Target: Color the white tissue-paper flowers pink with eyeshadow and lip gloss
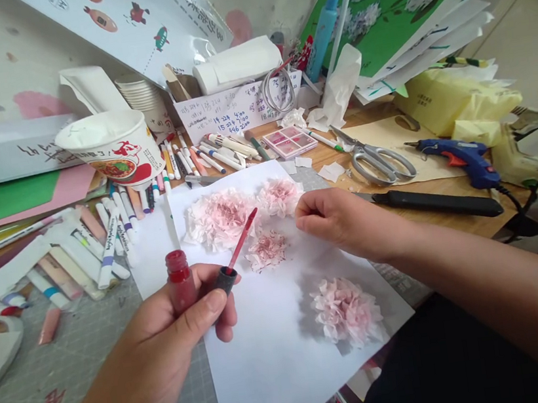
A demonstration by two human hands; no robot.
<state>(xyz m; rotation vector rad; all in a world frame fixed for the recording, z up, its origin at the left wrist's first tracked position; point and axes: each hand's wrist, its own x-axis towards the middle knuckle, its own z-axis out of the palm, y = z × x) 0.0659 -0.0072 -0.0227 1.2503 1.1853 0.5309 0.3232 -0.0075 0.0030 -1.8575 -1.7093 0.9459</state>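
My left hand (186, 325) is closed around an open lip gloss bottle (180, 286) with dark red contents. The same fingers grip its black-capped applicator wand (241, 239), whose red tip points up and away over the paper. My right hand (333, 219) is curled shut at the edge of a small pink-and-white paper flower (279, 195); whatever its fingertips hold is hidden. Beside that lies a larger paper flower (221, 215). A small flower with dark red petal tips (266, 249) sits just below them. Nearer to me, another pink paper flower (347, 310) rests on the white sheet (260, 361).
Many markers (72, 254) crowd the left side, by a paper bowl (113, 149). Scissors (377, 157), a black-handled knife (438, 202) and a blue glue gun (461, 156) lie on the right. A blush palette (289, 140) sits behind the flowers. A grey cutting mat (101, 356) lies underneath.
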